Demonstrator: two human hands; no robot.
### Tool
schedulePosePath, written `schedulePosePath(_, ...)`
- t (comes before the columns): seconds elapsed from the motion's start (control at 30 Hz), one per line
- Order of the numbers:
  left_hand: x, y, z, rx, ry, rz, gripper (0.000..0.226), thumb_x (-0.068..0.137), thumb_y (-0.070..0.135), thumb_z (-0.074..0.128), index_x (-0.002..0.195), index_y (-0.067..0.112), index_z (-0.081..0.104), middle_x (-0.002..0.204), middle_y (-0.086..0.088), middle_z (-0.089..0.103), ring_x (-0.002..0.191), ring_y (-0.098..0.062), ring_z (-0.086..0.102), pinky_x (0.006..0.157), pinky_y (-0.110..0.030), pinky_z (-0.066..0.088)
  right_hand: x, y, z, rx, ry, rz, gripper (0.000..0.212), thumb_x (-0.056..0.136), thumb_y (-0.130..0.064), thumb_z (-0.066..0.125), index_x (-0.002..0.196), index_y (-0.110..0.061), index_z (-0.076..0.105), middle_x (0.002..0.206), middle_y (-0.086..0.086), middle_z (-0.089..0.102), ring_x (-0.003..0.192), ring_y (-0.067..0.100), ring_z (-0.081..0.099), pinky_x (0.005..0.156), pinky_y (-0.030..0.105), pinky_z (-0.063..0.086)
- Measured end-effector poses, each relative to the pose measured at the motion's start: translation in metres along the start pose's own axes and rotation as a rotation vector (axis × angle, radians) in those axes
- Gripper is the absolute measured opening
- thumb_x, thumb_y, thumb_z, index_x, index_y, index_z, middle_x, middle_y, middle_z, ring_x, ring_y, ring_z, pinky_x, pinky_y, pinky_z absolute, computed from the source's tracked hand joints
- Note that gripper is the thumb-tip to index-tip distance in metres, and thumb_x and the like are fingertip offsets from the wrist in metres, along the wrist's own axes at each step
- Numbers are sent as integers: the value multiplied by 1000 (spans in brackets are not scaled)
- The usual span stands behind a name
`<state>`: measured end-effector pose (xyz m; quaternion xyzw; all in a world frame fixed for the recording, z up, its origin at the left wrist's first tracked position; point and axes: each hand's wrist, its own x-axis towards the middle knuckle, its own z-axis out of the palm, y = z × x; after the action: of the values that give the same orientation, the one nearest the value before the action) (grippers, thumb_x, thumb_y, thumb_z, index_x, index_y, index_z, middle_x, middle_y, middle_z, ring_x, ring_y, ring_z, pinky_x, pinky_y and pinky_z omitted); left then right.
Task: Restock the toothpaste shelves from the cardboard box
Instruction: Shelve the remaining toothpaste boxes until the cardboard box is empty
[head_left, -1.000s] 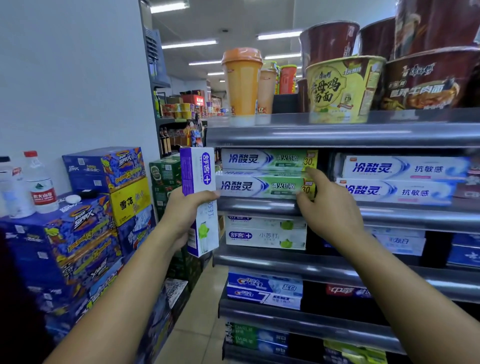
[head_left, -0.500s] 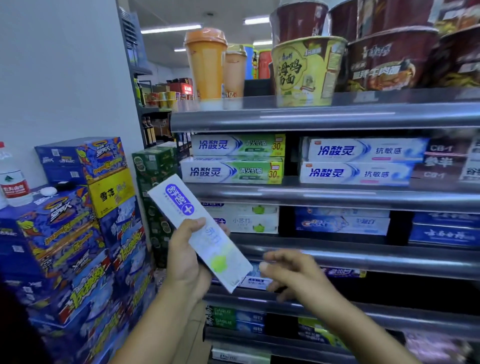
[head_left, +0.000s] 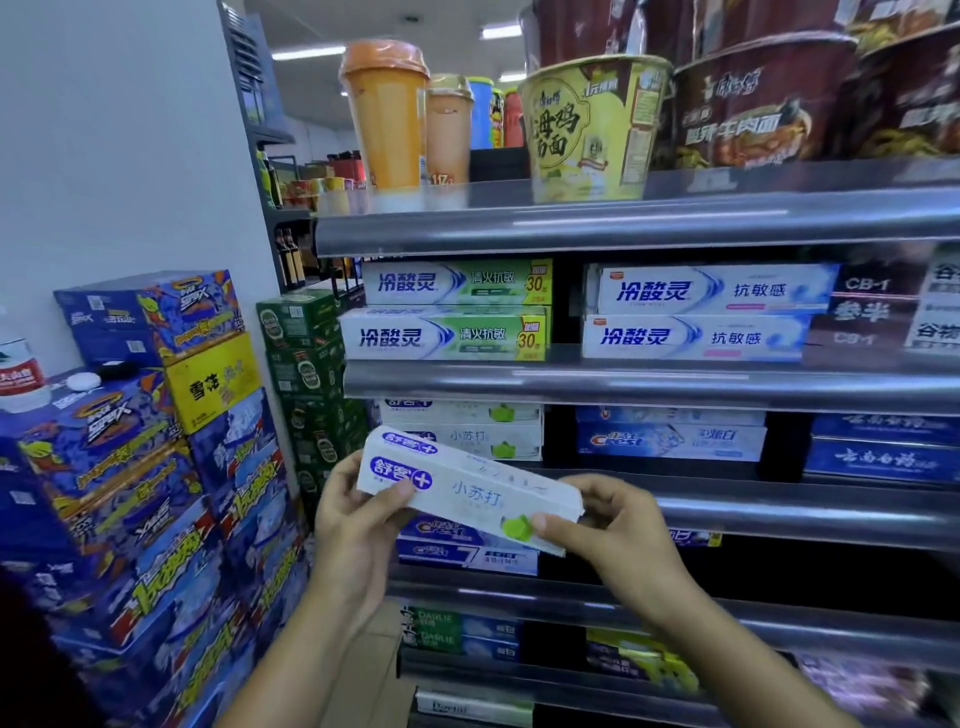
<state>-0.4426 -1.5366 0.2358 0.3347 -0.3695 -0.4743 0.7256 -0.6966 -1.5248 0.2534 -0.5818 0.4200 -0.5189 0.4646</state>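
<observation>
I hold the white toothpaste box (head_left: 470, 491) lengthwise in front of the shelves (head_left: 644, 382) — my left hand (head_left: 358, 525) grips its purple-logo end, my right hand (head_left: 605, 530) pinches the other end, fingers (head_left: 550, 521) clamped on the box — near the matching boxes (head_left: 462, 428).

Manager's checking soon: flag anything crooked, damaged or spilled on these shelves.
Nothing damaged or spilled. Only the white toothpaste box is unshelved, held tilted by the left hand and right hand before its matching stack.
</observation>
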Motion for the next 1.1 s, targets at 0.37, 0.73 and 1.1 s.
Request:
schedulePosePath(0.37,39,3,-24,646,20,155,32,79,32,88,105,44,75,98,2,78,96,-21,72,86,-42,59,46,14,28,-261,308,-199,42,80,-24,85,118,-28,65,113,-15,69,103,1,66,88,19,55)
schedulePosePath(0.73,77,6,-20,871,111,175,41,76,50,86,111,32,76,92,15,76,91,-8,69,80,-34,58,77,12,40,-564,456,-225,44,86,-35,78,123,-14,67,97,-10,63,91,12,60,78,29,49)
schedulePosePath(1.1,86,2,-34,998,102,80,14,81,55,75,76,45,68,81,25,71,85,-3,68,78,-34,55,79,1,45,-861,285,-27,30,89,-40,68,109,-17,70,83,-2,71,71,18,65,59,31,52)
